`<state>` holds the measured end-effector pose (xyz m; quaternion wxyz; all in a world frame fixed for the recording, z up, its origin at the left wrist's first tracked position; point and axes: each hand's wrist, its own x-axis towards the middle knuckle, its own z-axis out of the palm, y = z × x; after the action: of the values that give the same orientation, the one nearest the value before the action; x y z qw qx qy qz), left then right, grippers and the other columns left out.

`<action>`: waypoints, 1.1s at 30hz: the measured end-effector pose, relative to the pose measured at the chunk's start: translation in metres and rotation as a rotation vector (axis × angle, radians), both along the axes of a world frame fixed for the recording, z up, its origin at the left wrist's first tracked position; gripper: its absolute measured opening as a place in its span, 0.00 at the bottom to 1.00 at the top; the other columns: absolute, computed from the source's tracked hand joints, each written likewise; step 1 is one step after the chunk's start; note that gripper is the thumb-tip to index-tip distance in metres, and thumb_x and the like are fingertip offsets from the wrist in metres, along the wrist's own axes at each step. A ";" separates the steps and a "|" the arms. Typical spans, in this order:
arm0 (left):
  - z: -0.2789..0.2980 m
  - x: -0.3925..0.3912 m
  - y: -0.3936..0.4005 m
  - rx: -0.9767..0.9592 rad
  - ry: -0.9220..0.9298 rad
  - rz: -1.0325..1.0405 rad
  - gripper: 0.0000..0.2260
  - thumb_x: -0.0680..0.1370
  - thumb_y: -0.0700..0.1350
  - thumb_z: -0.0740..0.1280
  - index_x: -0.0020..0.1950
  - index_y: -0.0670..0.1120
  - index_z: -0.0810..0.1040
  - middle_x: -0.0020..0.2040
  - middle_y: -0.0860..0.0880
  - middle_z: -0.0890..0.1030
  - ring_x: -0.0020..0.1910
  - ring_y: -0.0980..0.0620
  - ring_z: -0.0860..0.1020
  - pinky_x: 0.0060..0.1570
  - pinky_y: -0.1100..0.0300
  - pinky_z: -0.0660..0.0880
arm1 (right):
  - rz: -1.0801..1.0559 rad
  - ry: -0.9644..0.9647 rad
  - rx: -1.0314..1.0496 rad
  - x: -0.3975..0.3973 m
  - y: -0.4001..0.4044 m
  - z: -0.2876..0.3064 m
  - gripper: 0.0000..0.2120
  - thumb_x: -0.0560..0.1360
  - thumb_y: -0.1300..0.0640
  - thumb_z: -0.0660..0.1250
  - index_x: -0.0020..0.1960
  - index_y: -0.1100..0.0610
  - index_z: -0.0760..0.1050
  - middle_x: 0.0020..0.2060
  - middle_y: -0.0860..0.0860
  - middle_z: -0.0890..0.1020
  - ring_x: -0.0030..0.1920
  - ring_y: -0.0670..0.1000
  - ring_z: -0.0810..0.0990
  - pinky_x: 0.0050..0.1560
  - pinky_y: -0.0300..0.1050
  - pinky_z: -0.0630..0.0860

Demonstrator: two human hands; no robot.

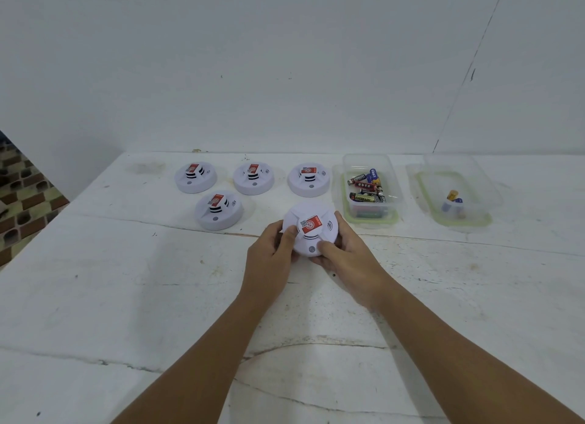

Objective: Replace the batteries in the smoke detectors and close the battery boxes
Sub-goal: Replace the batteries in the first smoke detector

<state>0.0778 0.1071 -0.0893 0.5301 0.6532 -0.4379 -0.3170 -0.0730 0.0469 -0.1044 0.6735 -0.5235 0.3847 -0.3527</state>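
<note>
Head view shows both hands wrapped around one smoke detector (311, 230), lifted or tipped just above the white tabletop (126, 297). Left hand (272, 252) curls round the detector's left rim, with its thumb laid over the face near the red label. Right hand (345, 252) cups the right rim from below and behind, thumb pressing the lower face close to the small grey button. Neither hand carries anything else.

Beyond the left hand, four more smoke detectors (218, 210) sit face up and untouched. Just past the right hand's fingertips stands a clear box of batteries (368, 186), and further out to that hand's right is a second clear box (456, 202) with only a couple of batteries in it.

The step appears to be opening this unit to reach its battery box, which is not visible from this side. To do it well, I would judge that one hand should brace the base firmly while the other turns or flips the body, with thumbs kept off the button. Fingers spread evenly round the rim should stop the smooth plastic slipping. Working low over the tabletop limits any drop, and the battery box nearby keeps the next reach short.
</note>
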 end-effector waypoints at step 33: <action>-0.002 0.001 -0.001 0.017 -0.016 0.007 0.10 0.85 0.54 0.63 0.56 0.52 0.82 0.43 0.54 0.85 0.39 0.58 0.81 0.39 0.69 0.75 | -0.004 -0.015 -0.027 -0.001 0.005 0.007 0.28 0.81 0.71 0.61 0.77 0.52 0.67 0.64 0.52 0.84 0.65 0.54 0.82 0.69 0.58 0.77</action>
<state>0.0786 0.1058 -0.0909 0.5222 0.6618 -0.4369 -0.3137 -0.0743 0.0520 -0.0972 0.6684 -0.5289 0.3763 -0.3632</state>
